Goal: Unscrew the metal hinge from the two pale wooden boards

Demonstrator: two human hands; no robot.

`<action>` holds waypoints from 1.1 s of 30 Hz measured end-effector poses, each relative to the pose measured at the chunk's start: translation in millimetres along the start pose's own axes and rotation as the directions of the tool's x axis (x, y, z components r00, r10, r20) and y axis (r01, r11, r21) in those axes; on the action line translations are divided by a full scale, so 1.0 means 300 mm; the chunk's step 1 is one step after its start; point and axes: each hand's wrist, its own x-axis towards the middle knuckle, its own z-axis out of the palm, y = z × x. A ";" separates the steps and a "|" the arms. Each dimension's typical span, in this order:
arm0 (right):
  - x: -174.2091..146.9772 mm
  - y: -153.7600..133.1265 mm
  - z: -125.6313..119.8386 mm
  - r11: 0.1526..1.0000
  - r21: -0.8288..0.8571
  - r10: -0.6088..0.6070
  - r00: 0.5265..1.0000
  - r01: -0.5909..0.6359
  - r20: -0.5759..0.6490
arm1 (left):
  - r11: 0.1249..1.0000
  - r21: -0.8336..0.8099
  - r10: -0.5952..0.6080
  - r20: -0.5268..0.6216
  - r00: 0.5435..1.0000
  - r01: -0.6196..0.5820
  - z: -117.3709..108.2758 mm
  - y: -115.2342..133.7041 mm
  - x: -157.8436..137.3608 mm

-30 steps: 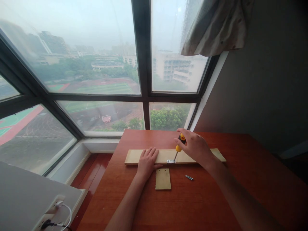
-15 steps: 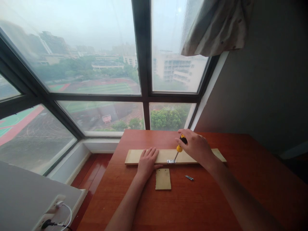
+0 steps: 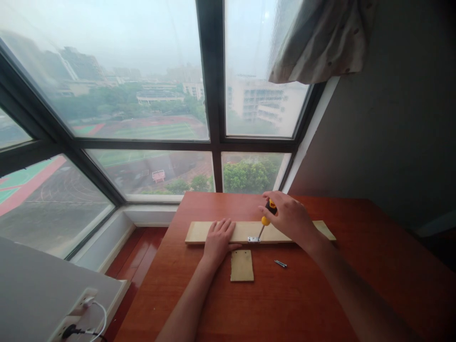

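A long pale wooden board (image 3: 195, 232) lies across the table. My left hand (image 3: 218, 240) rests flat on it with the fingers stretched out, left of a small metal hinge (image 3: 253, 240) at the board's near edge. In my right hand (image 3: 290, 216) is a yellow and black screwdriver (image 3: 265, 221), its shaft tilted and its tip at the right end of the hinge. The screw head under the tip is too small to make out. Just below the board sits a small wooden piece (image 3: 242, 266) with two holes near its top edge. Screws (image 3: 280, 263) lie to its right.
The reddish-brown table (image 3: 285, 304) stands against large windows (image 3: 142, 76). A curtain (image 3: 320, 47) hangs at the upper right. At the lower left, a wall socket (image 3: 80, 304) holds a white plug and a black plug with cables.
Hardly anything differs. My right hand and the screwdriver have shifted very slightly at the hinge; my left hand stays on the board.
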 end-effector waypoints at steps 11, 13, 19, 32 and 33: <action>-0.002 0.005 0.005 0.994 0.113 -0.013 1.000 0.010 0.020 | 1.000 -0.004 -0.002 0.013 1.000 0.002 -0.007 0.003 0.001; -0.004 0.005 0.002 0.990 0.141 -0.032 0.999 0.028 0.028 | 1.000 -0.002 0.000 0.012 1.000 0.000 -0.006 0.003 0.000; -0.007 -0.006 -0.006 0.999 0.037 -0.019 1.000 0.019 0.011 | 1.000 0.001 -0.001 0.009 1.000 0.001 0.000 0.002 0.002; -0.005 -0.002 -0.001 1.000 0.012 0.022 1.000 -0.022 0.023 | 1.000 0.004 -0.004 0.009 1.000 0.004 0.004 -0.001 0.004; -0.005 -0.002 -0.001 1.000 0.014 0.022 0.999 -0.022 0.024 | 1.000 0.003 -0.003 0.009 1.000 0.003 0.005 -0.002 0.004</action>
